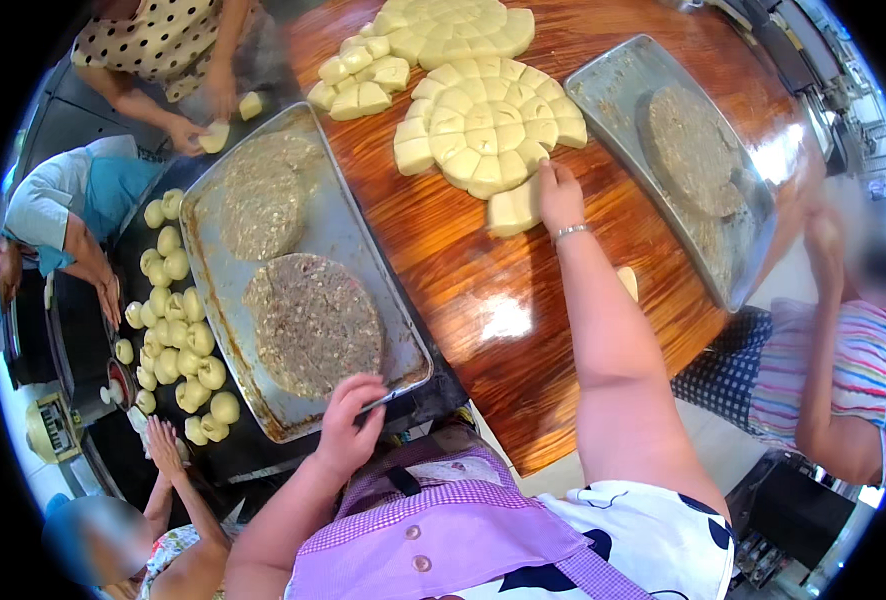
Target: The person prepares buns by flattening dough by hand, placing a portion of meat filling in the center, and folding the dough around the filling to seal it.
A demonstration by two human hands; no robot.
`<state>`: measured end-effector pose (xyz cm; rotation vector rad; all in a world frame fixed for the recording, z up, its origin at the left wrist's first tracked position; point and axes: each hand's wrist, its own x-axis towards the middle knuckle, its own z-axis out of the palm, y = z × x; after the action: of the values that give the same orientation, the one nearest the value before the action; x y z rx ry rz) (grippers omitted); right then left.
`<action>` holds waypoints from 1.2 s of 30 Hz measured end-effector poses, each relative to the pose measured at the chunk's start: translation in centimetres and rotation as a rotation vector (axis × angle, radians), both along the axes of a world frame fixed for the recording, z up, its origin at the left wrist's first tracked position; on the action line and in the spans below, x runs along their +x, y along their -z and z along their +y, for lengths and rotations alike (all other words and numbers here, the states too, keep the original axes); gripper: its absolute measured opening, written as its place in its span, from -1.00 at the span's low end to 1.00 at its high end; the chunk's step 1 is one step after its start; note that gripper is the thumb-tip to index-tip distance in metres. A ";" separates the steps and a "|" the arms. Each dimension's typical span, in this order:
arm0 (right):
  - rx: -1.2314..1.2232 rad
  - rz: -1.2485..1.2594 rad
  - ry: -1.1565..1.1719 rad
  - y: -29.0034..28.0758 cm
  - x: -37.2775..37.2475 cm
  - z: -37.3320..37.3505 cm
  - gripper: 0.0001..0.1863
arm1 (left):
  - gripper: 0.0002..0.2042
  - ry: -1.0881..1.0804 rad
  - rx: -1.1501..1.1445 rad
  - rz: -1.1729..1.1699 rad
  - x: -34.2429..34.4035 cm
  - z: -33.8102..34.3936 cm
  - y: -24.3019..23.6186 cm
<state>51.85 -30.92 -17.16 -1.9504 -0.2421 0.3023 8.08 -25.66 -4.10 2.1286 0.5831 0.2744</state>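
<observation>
My right hand [557,200] reaches over the wooden table and grips a pale dough piece [511,210] beside a cluster of cut dough [475,122]. My left hand [351,425] is closed on a thin metal tool [378,402] by the near edge of a metal tray [203,230]. In that tray lie two flattened rounds of speckled filling, a darker near one [311,325] and a paler far one [261,200]. More cut dough [453,28] sits at the far end of the table.
Several dough balls [188,330] lie on a black surface at left. A second tray [733,260] with a filling round [693,150] is at right. Co-workers surround the table: a dotted top [153,50], a grey sleeve [53,190], joined hands [166,448], a striped top [853,360].
</observation>
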 end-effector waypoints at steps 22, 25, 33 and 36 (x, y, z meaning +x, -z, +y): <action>0.281 0.261 -0.306 -2.9 -3.4 1.0 -0.57 | -0.30 -0.341 -0.604 -0.355 30.0 5.4 9.8; 0.203 0.449 -0.337 -3.1 -4.3 -1.9 -0.59 | -0.33 -0.160 -0.862 -0.202 26.4 4.2 10.3; 0.070 0.437 -0.688 -4.4 -1.3 -2.6 -0.59 | -0.63 0.089 0.145 -0.258 25.4 3.5 12.0; -0.213 0.183 -0.867 -5.2 -3.6 -5.5 -0.54 | -0.44 0.099 -0.247 -0.167 21.7 -2.2 10.2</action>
<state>48.27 -36.44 -11.99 -1.9090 -0.9652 1.0971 29.81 -27.89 -14.28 1.8686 0.3911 0.3049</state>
